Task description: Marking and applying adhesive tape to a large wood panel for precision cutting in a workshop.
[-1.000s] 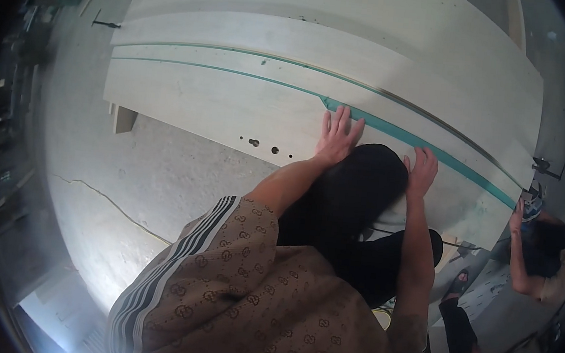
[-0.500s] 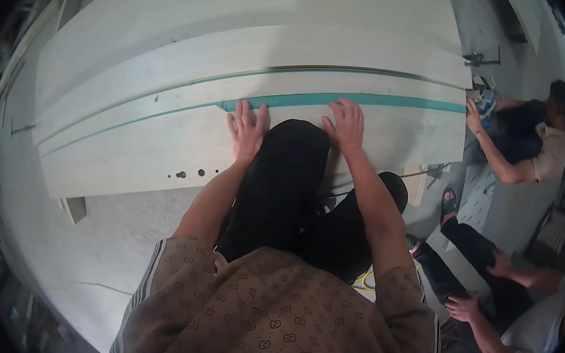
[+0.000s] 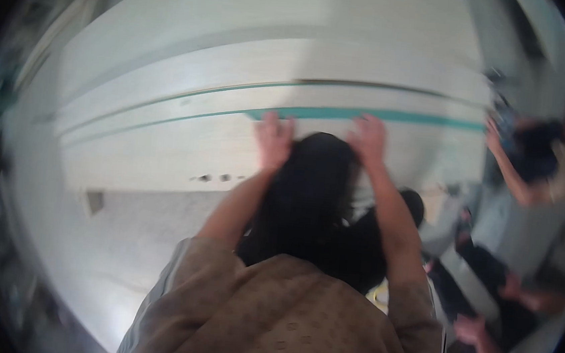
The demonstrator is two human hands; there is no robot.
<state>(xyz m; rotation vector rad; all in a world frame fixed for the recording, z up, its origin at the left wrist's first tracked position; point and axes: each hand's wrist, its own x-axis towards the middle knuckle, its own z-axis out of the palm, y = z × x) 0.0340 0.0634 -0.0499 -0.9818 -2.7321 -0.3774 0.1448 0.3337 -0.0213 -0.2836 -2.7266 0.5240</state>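
Note:
A long pale board (image 3: 157, 152) lies across in front of me, with a green strip (image 3: 415, 119) along it that narrows to a thin line at the left. My left hand (image 3: 274, 142) rests on the board, open, fingertips at the strip's narrowing end. To its right my right hand (image 3: 369, 140) lies open too, fingers against the near edge of the same strip. Between both hands my knee, in dark trousers (image 3: 313, 172), presses onto the board. Blur softens the fingers, but neither hand appears to hold anything.
At the board's right end, a co-worker's hand (image 3: 492, 133) touches its edge beside a blurred tool. Another seated person (image 3: 481, 328) is at lower right. Small holes (image 3: 215, 178) dot the board's near edge. A support block (image 3: 94, 202) stands under its left end.
The whole scene has shifted right and slightly down in the view and become blurred. Both hands stay on the board by the strip, with hardly any change in pose.

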